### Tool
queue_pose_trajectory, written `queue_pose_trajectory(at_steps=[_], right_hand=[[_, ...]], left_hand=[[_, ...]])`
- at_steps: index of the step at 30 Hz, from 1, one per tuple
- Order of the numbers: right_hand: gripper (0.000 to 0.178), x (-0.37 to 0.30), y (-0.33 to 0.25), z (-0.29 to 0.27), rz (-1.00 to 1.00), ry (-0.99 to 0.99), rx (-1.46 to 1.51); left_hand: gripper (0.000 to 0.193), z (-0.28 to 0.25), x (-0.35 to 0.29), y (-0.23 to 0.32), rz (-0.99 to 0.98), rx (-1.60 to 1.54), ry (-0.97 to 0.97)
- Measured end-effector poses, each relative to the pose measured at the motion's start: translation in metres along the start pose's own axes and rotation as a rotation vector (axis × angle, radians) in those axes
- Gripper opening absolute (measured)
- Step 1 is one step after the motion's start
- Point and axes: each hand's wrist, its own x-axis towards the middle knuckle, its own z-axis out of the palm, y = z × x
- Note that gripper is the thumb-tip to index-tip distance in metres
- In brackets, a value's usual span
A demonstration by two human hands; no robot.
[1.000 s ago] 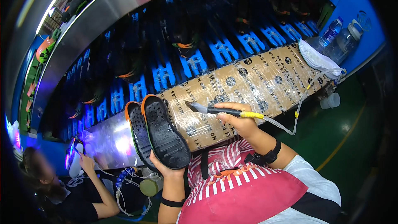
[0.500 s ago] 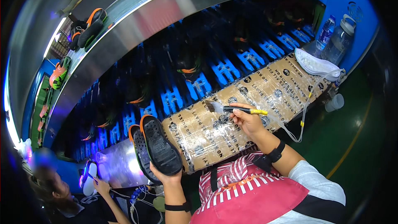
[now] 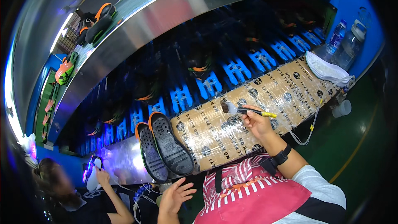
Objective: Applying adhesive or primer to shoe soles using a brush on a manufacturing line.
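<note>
At 2 o'clock I see a capped bottle (image 3: 336, 36) beside a clear jug (image 3: 351, 46); a white pad (image 3: 327, 69) lies just below them. At 3, I note a clear cup (image 3: 342, 108); near 4, a yellow line (image 3: 357, 151) on green floor (image 3: 331, 141). Blue brackets (image 3: 210, 85) run in a row from 8 to 2. Above them, a curved metal ledge (image 3: 178, 10) bears an orange-and-green shoe (image 3: 64, 71) toward 9. At 8: a co-worker (image 3: 85, 206), dark top.

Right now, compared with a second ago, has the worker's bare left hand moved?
Yes: judged against the brown, printed cardboard work surface, the bare left hand has drawn back, lower in the view, away from the black, orange-tipped shoes.
</note>
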Motion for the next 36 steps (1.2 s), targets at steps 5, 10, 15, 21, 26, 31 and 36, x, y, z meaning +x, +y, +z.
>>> queue_pose_trajectory(at_steps=[5, 10, 15, 21, 26, 31, 36], right_hand=[[0.033, -0.001, -0.001, -0.001, 0.006, 0.039, -0.032], [0.034, -0.001, -0.002, -0.003, 0.02, 0.031, 0.011], [0.034, 0.0, -0.003, -0.006, -0.01, 0.054, 0.089], [0.032, 0.001, -0.001, 0.002, 0.019, 0.039, 0.048], [0.029, 0.0, -0.004, 0.004, 0.006, 0.033, 0.043], [0.029, 0.004, -0.003, 0.005, 0.002, 0.01, 0.045], [0.028, 0.004, -0.004, 0.003, -0.037, 0.022, 0.08]], left_hand=[[0.051, 0.012, -0.06, 0.088, 0.681, 0.381, 0.136], [0.065, 0.029, -0.084, 0.224, 1.047, 0.808, 0.431], [0.074, -0.037, -0.009, 0.367, 1.191, 1.028, 0.948], [0.088, -0.147, 0.057, 0.508, 1.351, 1.167, 1.345], [0.061, -0.123, 0.079, 0.519, 1.186, 1.087, 1.422], [0.033, -0.16, 0.041, 0.49, 1.489, 0.89, 0.921], [0.032, -0.053, -0.027, 0.355, 1.664, 0.48, 0.399]])
